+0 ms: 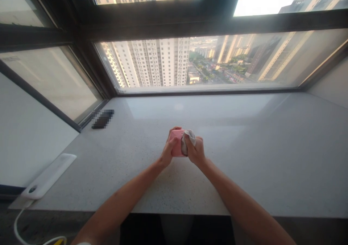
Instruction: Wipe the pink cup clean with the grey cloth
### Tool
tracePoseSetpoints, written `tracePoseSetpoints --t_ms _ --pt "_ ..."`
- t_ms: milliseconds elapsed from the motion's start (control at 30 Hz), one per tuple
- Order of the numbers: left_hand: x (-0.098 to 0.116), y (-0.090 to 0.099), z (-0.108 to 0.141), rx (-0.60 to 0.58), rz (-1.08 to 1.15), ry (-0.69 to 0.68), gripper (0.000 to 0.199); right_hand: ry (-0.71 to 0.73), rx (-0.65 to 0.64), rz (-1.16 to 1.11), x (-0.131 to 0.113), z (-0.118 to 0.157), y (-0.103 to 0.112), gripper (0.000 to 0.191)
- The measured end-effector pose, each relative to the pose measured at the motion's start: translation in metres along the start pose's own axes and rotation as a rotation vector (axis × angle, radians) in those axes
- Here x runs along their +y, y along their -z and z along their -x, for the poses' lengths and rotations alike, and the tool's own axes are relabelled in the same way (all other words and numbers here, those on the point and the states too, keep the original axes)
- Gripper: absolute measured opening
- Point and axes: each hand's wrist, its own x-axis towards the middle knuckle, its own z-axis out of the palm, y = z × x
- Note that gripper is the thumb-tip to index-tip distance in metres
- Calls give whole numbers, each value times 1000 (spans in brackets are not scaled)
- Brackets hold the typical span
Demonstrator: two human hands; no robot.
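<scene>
Your left hand [168, 151] is closed around a pink block [176, 147], fingers curling over its far edge and thumb side along its near face. That wrap seems to fix the block in place, so it can take pressure from the other side without sliding away. Your right hand [196, 152] is closed too, gripping a gray cloth [189, 137] and pressing it against the block's right side. The cloth sits between your fingers and the pink surface, so your skin barely meets that side.

The block is held near the middle of a speckled stone counter [272, 179], just above it or barely touching; you cannot tell which from this view. Both forearms reach in from the near edge, which keeps your hands close together and centered in front of you.

Off to your left, a dark pixelated slab [102, 119], perhaps a phone, lies by the window frame. Nearer the edge sits a white charging pad [49, 176], its white cable [19, 226] dropping over the counter edge, well away from your hands.
</scene>
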Motion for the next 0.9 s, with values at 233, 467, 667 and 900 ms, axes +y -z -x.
tracePoseSetpoints --t_ms 233,467,667,900 --pt "-6 14 -7 40 -507 -637 79 -312 48 -370 -4 -6 -10 52" --pt "-9 19 -14 140 -602 -756 78 -480 7 -668 -8 -20 -9 45" --pt "-5 28 -15 88 -799 -929 84 -551 56 -593 -11 -29 1 50" --pt "4 54 -32 -178 -1082 -1097 84 -614 -48 -604 -6 -26 -2 49"
